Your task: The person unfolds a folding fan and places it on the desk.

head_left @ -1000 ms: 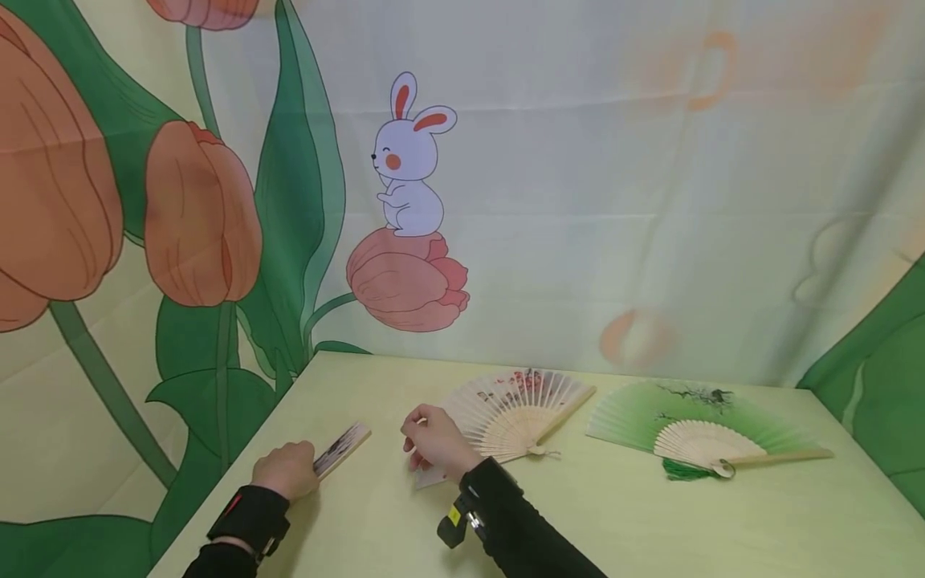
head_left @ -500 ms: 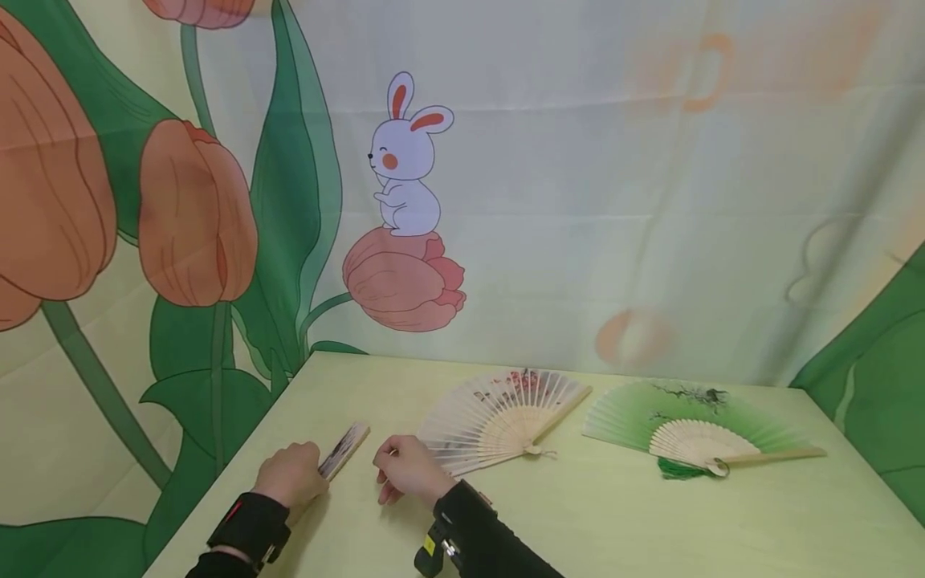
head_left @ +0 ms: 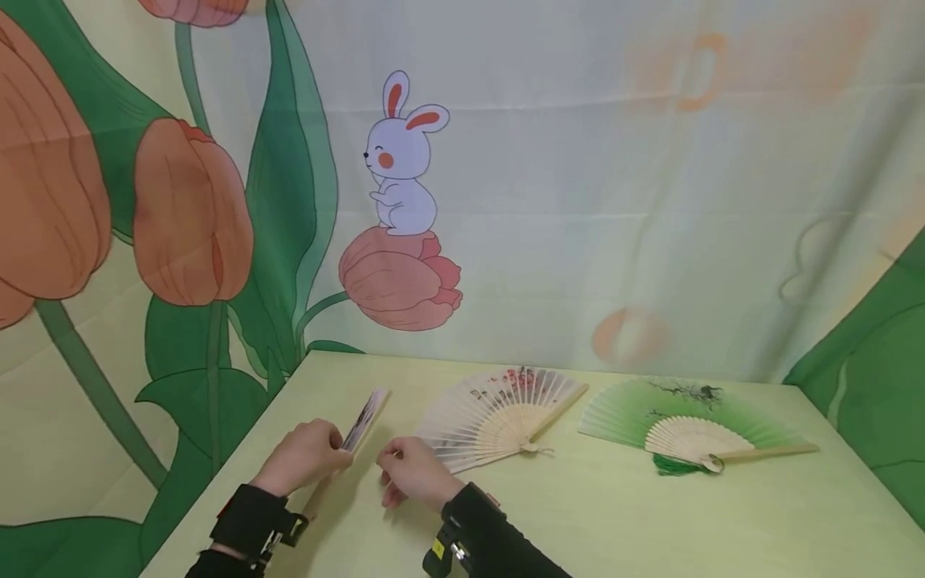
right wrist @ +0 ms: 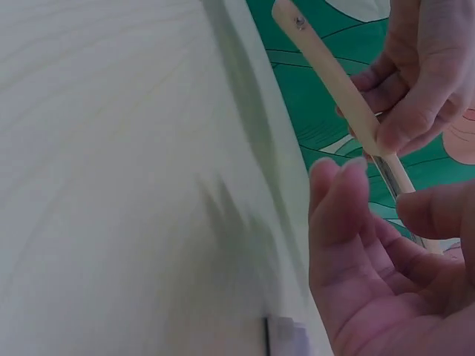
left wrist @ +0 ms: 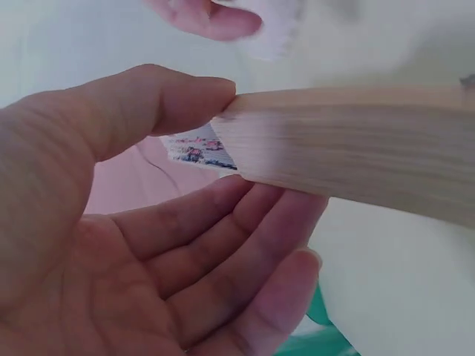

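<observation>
In the head view my left hand point(head_left: 305, 457) grips a folded fan point(head_left: 364, 419) above the left of the table. The left wrist view shows the fan's pale wooden sticks point(left wrist: 356, 144) pinched between thumb and fingers, with a bit of patterned leaf point(left wrist: 197, 152) showing. My right hand point(head_left: 419, 475) hovers just right of that fan with fingers loosely bent and nothing visible in them. Seen from the right wrist, its thumb point(right wrist: 438, 215) and fingers are apart; the folded fan passes behind them. A spread white fan point(head_left: 451, 413) with red blossoms lies beyond my right hand.
A spread green fan point(head_left: 625, 413) with a green tassel point(head_left: 679, 465) lies at the right of the pale yellow table point(head_left: 636, 522). Behind the table hangs a cloth backdrop point(head_left: 549, 201) printed with tulips and a rabbit.
My left hand has lifted the folded fan up and to the right, tilting it steeper. The right hand first drew left and down off the white fan, then stayed nearly still.
</observation>
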A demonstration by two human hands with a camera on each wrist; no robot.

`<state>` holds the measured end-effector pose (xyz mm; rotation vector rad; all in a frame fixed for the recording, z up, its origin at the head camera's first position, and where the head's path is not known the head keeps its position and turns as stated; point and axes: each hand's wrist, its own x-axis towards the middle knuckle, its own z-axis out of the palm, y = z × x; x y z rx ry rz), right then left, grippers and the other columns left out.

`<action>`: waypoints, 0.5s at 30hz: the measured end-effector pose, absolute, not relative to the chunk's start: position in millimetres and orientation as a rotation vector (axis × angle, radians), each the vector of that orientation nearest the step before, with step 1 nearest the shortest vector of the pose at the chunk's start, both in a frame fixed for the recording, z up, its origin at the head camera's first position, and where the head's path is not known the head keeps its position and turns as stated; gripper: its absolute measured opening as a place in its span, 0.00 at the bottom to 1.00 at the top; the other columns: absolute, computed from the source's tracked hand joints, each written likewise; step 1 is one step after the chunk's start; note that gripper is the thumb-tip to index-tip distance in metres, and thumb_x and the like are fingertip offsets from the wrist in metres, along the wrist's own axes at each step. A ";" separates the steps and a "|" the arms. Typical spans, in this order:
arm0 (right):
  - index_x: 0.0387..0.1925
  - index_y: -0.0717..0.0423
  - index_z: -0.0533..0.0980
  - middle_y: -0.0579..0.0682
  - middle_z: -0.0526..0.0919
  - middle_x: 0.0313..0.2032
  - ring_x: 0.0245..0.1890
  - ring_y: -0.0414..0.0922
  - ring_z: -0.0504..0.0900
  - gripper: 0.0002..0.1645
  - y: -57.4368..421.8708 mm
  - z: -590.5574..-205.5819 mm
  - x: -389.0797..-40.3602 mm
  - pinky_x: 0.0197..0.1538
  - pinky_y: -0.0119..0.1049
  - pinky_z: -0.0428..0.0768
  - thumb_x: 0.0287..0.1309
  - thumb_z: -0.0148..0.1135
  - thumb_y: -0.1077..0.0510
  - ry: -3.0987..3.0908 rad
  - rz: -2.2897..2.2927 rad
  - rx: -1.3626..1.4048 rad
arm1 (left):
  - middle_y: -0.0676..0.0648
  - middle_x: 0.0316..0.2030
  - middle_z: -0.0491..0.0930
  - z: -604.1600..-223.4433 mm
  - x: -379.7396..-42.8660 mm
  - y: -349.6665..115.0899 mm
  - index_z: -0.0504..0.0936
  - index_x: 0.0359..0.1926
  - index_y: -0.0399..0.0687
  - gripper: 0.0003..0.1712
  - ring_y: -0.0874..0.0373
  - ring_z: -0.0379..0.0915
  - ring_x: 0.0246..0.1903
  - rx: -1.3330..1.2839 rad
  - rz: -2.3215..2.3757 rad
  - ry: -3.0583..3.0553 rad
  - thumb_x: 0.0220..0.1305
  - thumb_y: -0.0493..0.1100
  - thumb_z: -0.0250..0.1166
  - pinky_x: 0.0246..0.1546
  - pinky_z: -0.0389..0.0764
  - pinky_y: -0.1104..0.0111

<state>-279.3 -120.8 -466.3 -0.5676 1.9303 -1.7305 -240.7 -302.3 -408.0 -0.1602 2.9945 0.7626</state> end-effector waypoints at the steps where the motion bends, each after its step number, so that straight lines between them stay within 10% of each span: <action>1: 0.43 0.68 0.75 0.55 0.79 0.27 0.15 0.42 0.78 0.11 -118.9 -464.1 -279.8 0.21 0.38 0.82 0.70 0.52 0.61 1.926 -1.739 -0.572 | 0.47 0.23 0.73 -406.0 -241.7 -298.7 0.80 0.31 0.38 0.09 0.54 0.68 0.23 -0.151 0.778 2.998 0.55 0.40 0.68 0.23 0.67 0.65; 15: 0.43 0.62 0.79 0.52 0.84 0.36 0.27 0.52 0.86 0.20 -75.6 -447.2 -290.2 0.29 0.41 0.85 0.74 0.49 0.50 1.874 -1.967 -0.535 | 0.49 0.24 0.75 -393.4 -261.7 -225.5 0.83 0.35 0.39 0.11 0.55 0.69 0.24 0.013 0.989 3.032 0.57 0.43 0.69 0.24 0.71 0.65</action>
